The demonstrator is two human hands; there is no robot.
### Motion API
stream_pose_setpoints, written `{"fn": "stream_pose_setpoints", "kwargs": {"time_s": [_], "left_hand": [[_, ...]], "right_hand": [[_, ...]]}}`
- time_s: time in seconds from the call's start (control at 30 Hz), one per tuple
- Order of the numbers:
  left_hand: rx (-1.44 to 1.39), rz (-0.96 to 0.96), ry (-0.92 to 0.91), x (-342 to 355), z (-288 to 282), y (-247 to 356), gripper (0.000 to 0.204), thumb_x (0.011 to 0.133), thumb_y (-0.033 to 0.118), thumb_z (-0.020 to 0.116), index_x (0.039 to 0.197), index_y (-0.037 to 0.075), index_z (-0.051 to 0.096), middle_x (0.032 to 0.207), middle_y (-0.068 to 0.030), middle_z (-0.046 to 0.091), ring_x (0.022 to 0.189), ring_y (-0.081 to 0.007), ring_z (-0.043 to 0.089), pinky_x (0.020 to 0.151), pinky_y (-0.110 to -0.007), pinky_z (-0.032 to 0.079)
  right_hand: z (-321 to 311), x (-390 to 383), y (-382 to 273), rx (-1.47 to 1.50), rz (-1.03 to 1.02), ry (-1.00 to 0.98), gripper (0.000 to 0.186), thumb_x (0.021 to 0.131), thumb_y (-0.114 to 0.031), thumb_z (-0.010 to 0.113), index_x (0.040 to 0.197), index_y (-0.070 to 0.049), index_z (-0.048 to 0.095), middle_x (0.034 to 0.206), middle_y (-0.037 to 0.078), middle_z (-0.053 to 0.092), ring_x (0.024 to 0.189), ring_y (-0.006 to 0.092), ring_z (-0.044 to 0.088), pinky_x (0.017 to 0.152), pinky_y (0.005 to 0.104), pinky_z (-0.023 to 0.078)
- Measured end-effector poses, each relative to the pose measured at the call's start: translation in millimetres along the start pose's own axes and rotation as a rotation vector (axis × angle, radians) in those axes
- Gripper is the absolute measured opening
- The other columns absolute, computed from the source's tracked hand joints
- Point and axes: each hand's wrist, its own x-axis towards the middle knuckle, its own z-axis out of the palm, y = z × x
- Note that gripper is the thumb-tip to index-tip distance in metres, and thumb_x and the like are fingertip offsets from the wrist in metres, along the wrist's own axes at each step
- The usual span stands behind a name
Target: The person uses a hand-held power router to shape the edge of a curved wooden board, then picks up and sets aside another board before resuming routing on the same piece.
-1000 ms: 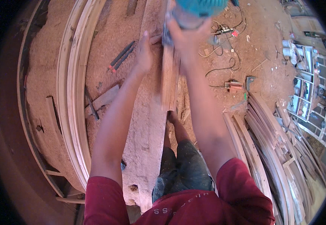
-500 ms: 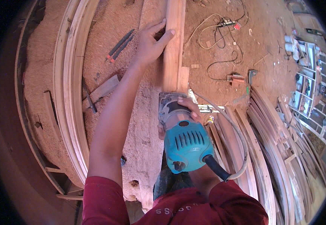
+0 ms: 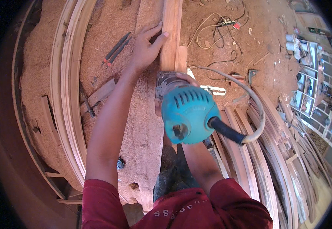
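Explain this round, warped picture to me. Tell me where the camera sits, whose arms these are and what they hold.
The camera sits on the person's head and looks down, so the arms rising from the lower edge are the wearer's own. Its wide lens bends straight edges near the rim. The left hand presses flat on a long plank, fingers spread. The right hand, mostly hidden, has its grip on a turquoise power tool standing on the plank; its cable loops off to the right. The plank lies on a bench thick with sawdust. Curved wooden frames lie to the left, and more curved strips are stacked on the right.
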Motion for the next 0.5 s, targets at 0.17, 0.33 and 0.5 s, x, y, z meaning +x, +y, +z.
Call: {"fn": "stream_pose_setpoints", "kwargs": {"time_s": [0.17,0.33,0.5], "left_hand": [[-0.527,-0.395,-0.064,3.4,-5.5,2.3,0.046,0.103,0.032,0.049,0.127,-0.005,0.063,0.122,-0.0146,0.065,0.113,-0.02,0.06,0.103,-0.033,0.043],[-0.24,-0.286,-0.058,3.8,-17.7,5.4,0.056,0.105,0.038,0.035,0.127,-0.005,0.062,0.123,-0.0167,0.066,0.114,-0.0206,0.06,0.103,-0.033,0.042],[-0.218,-0.235,-0.021,-0.4,-15.4,32.1,0.047,0.102,0.034,0.047,0.128,-0.003,0.063,0.123,-0.015,0.064,0.114,-0.0213,0.06,0.102,-0.033,0.043]], "right_hand": [[25.5,38.1,26.3,-0.089,-0.089,0.078,0.04,0.088,-0.024,0.065,0.115,0.004,0.059,0.11,0.015,0.066,0.098,0.0246,0.064,0.091,0.0366,0.051],[42.8,75.3,43.1,-0.105,-0.175,0.124,0.05,0.076,-0.022,0.079,0.113,0.005,0.059,0.102,0.013,0.068,0.09,0.0219,0.067,0.085,0.0348,0.054],[40.5,90.0,44.9,-0.101,-0.207,0.12,0.058,0.069,-0.021,0.087,0.112,0.006,0.058,0.098,0.011,0.069,0.085,0.0194,0.068,0.079,0.0329,0.056]]}}
